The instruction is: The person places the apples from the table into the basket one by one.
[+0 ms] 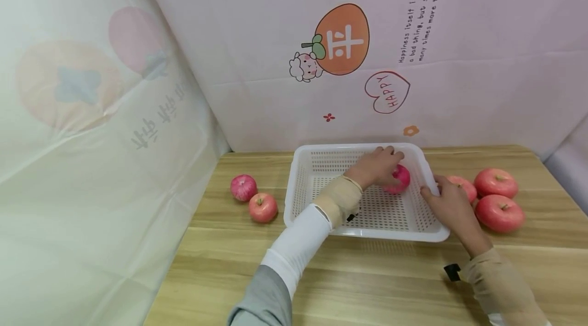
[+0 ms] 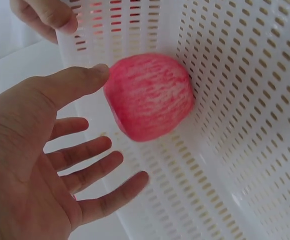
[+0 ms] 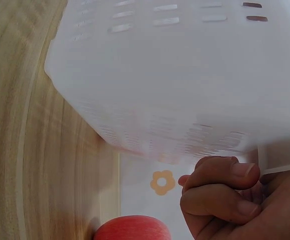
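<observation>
The left hand (image 2: 35, 165), fingers spread and straight, has released a round, pink-streaked apple (image 2: 149, 95); only its thumb tip brushes the fruit. The apple lies in the upper right part of a white perforated plastic basket (image 1: 363, 233), at centre frame. The right hand (image 1: 447, 206) pinches the basket's smooth right rim, fingers curled. Glossy red apples (image 1: 498, 198) cluster at right; two smaller apples (image 1: 252, 198) sit left on the wood-grain table (image 1: 367, 280).

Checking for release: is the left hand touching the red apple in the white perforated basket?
Touching. The left wrist view shows the left hand open, its thumb tip against the red apple in the white perforated basket; the fingers are clear.
</observation>
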Available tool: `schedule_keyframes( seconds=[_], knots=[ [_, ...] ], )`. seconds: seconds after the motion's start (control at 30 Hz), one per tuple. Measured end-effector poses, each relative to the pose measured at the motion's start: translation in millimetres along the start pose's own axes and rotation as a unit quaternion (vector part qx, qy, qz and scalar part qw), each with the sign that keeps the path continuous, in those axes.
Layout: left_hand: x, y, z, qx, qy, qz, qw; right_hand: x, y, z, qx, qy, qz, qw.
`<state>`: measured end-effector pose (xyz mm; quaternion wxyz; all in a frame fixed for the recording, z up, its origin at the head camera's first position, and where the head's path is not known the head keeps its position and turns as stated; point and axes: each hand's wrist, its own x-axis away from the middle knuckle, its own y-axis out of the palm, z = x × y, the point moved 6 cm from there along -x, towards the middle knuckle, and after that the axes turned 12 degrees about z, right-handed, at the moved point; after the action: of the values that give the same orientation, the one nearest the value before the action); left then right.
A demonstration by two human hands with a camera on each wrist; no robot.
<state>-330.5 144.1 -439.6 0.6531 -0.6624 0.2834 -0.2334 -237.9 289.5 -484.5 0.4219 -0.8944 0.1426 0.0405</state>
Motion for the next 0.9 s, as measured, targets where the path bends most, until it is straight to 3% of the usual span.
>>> schedule_keyframes(
  seconds=[0.47,0.9],
  knots=[
    [11.5,-10.5,-19.1,0.007,0.004,0.000,1.0000,0.5,0.3,-0.2,-0.005,0.008,-0.012,1.000],
    [23.1,-24.4,-45.1,0.014,-0.003,0.034,0.9993,0.4,-0.4,-0.2,-0.002,0.001,-0.004,1.000]
  ],
)
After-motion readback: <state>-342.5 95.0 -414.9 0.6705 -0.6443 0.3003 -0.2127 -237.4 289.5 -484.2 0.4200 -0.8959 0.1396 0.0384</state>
